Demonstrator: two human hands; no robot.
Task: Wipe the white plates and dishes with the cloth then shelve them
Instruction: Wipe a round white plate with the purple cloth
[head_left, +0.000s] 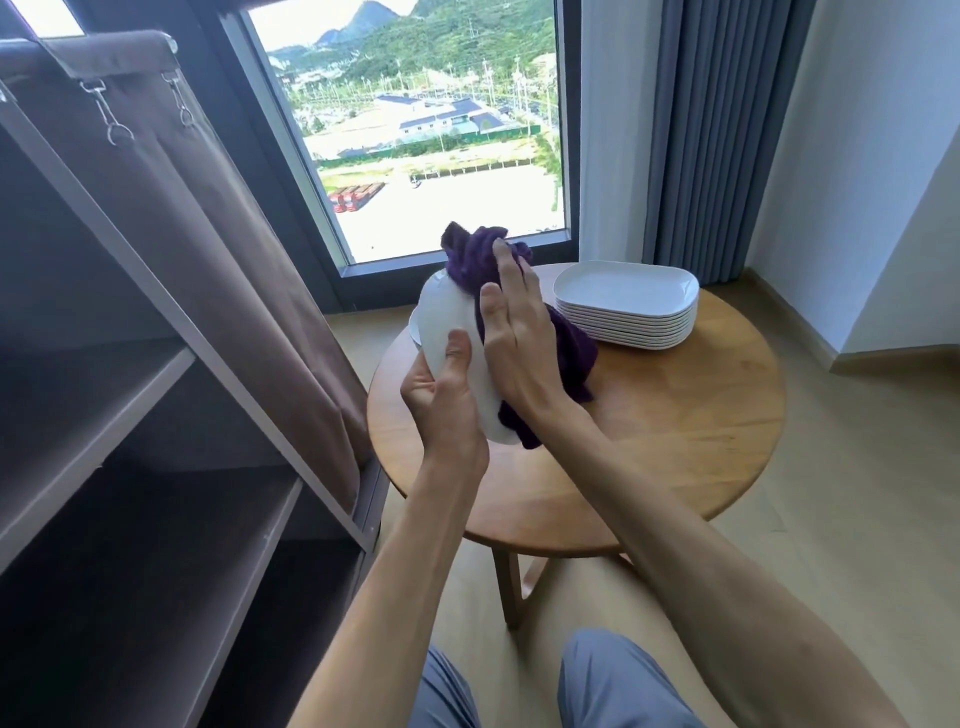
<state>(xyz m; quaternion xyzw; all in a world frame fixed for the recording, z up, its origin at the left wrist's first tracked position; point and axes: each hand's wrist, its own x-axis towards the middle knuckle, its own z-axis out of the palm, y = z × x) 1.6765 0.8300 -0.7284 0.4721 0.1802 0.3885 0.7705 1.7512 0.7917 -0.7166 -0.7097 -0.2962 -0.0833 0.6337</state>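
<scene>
A white plate (452, 332) is held tilted on edge above the table's (649, 441) 9 o'clock rim. A crumpled purple cloth (478, 254) drapes over its far side. A neat stack of white plates (626, 304) sits at 1 o'clock.

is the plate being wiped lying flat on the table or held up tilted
Held up, tilted. The left hand grips the white plate by its lower edge above the round table, while the right hand presses the purple cloth against it.
</scene>
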